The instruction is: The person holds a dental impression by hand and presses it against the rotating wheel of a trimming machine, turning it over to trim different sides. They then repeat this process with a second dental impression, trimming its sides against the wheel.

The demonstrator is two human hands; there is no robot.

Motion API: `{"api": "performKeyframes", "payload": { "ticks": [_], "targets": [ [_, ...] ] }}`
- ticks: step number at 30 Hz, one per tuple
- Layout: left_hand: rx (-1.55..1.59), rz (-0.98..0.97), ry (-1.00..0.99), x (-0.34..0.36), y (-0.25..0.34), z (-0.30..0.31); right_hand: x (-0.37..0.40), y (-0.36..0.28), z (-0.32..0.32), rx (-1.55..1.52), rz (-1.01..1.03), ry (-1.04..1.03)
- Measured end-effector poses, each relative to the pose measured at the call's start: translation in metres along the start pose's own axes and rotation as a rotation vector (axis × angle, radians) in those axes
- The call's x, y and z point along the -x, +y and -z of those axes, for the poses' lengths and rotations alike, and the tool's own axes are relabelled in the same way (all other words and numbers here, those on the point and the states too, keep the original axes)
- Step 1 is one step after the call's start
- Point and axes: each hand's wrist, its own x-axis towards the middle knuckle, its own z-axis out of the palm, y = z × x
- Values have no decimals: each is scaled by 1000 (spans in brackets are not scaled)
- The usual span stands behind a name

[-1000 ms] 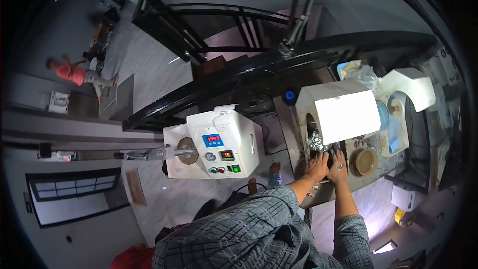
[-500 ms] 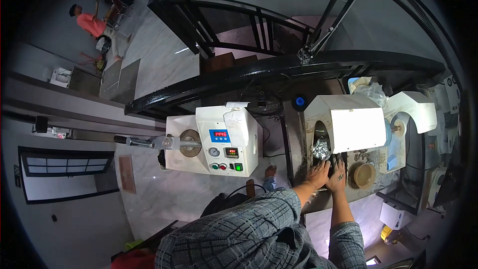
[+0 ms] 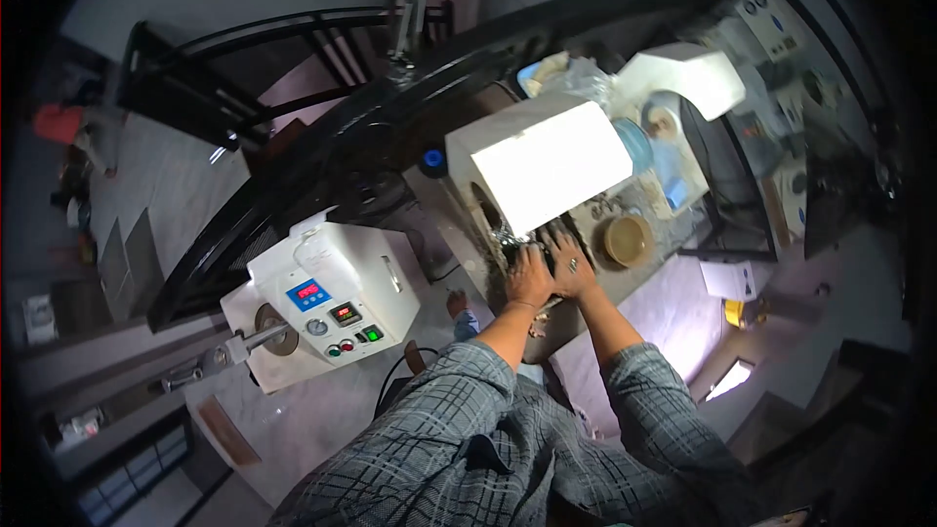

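Both of my hands are side by side at the lower front edge of a white machine hood, fingers reaching in under it. My left hand has its fingers bent down over something dark. Touching it on the right, my right hand wears a ring-like item, its fingers bent toward the hood's edge. Whatever the fingers press on is mostly hidden by the hands and hood. Crumpled, shiny foil-like material shows just left of my left fingertips. A round tan bowl stands right of my right hand.
A white control box with lit displays and a projecting metal rod is at left. Behind the bench runs a black metal railing. A second white hood and plastic bags are farther right. A bare foot shows below.
The view has turned and shifted, so the bench and hood appear tilted and farther left. My hands stay together at the hood's edge; the foil-like material is now mostly covered.
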Motion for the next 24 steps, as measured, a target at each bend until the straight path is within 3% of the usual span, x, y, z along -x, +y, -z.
{"api": "performKeyframes", "payload": {
  "ticks": [3, 10, 24],
  "targets": [
    [-15, -31, 55, -1, -3, -6, -1, 4, -4, 60, 92, -42],
    [-36, -5, 7, -2, -3, -6, 0, -8, 16, 87, 63, -133],
    [-8, -9, 1, -2, -2, -3, 4, -3, 4, 64, -8, -75]
  ]
}}
